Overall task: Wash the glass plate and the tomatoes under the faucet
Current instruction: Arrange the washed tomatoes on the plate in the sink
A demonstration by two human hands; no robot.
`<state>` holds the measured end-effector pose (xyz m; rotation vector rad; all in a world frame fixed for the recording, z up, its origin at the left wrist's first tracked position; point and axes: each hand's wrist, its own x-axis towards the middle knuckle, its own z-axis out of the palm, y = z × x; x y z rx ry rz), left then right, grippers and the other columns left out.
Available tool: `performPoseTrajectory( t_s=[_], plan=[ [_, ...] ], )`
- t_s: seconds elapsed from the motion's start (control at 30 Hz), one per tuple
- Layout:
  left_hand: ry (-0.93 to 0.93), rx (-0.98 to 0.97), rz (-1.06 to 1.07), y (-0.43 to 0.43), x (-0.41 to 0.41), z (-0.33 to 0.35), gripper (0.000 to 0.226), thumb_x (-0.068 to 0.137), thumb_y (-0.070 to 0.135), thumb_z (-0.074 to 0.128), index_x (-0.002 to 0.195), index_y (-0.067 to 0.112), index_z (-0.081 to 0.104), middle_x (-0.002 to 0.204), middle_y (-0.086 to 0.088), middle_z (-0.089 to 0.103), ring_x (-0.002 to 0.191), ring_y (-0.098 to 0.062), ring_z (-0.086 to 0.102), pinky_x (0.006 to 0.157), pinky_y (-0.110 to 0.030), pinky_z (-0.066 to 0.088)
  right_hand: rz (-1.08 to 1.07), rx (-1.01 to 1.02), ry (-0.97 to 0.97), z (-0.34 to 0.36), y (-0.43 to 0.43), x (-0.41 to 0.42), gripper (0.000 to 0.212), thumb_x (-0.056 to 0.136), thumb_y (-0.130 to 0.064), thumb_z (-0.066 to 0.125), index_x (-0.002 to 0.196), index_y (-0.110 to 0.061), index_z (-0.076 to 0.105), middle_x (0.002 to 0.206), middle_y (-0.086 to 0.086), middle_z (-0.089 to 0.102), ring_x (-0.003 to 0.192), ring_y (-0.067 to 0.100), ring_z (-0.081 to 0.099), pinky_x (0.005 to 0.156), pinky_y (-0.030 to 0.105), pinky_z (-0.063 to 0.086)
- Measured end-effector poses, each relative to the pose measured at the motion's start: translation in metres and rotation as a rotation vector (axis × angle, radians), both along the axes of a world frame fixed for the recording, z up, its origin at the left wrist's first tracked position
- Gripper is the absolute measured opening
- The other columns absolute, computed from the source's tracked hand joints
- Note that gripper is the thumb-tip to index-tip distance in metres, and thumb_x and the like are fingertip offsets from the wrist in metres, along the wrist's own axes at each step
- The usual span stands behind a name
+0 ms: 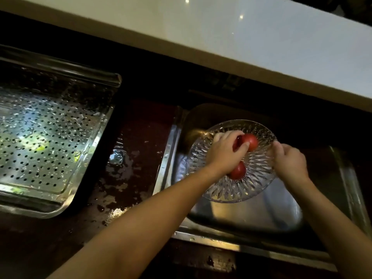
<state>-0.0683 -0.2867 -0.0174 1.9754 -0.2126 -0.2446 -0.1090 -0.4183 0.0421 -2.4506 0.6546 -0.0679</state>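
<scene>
Two hands busy — left hand [227, 152] curls round a tomato [252, 142] on the glass plate [231, 191], right hand [289, 162] pinches the rim just right of those fingers; I'd roll it gently, plate kept level.

A: Any text, brand or number that can be read here?

B: Nope, none can be made out. Nothing legible is seen on the glass plate [231, 190], the sink [167, 150] or the perforated tray [50, 137].
</scene>
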Motion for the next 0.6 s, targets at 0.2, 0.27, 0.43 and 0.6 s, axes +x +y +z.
performPoseTrajectory(
  t_s=[0.2,0.27,0.43,0.6],
  plan=[
    [-0.210,0.177,0.020,0.043,0.024,0.060,0.041,0.085,0.046,0.045,0.122,0.029,0.050,0.122,0.007,0.055,0.113,-0.017,0.040,0.072,-0.031,0.035,0.023,0.144,-0.105,0.037,0.031,0.017,0.039,0.098,-0.034,0.035,0.073,-0.015,0.059,0.067,0.006,0.057,0.062,0.020,0.052,0.057,0.030,0.039],
    [-0.245,0.247,0.037,0.067,0.029,0.079,0.042,0.084,0.047,0.045,0.121,0.028,0.051,0.121,0.006,0.056,0.112,-0.018,0.041,0.074,-0.033,0.036,0.042,0.188,-0.104,0.043,0.049,0.023,0.041,0.098,-0.034,0.035,0.077,-0.011,0.062,0.065,0.005,0.056,0.061,0.020,0.051,0.057,0.029,0.038],
    [-0.290,0.348,0.105,0.144,0.030,0.106,0.041,0.083,0.045,0.048,0.120,0.027,0.053,0.120,0.007,0.057,0.115,-0.021,0.041,0.078,-0.038,0.038,0.123,0.313,-0.162,0.042,0.117,0.042,0.043,0.097,-0.031,0.038,0.064,-0.014,0.059,0.065,0.007,0.059,0.064,0.023,0.054,0.067,0.034,0.042],
    [-0.325,0.439,0.225,0.239,0.026,0.106,0.040,0.083,0.047,0.047,0.118,0.029,0.054,0.118,0.008,0.058,0.114,-0.020,0.041,0.074,-0.033,0.036,0.229,0.427,-0.169,0.026,0.210,0.059,0.044,0.097,-0.032,0.035,0.066,-0.012,0.060,0.073,0.016,0.063,0.075,0.033,0.059,0.078,0.045,0.047]
  ],
)
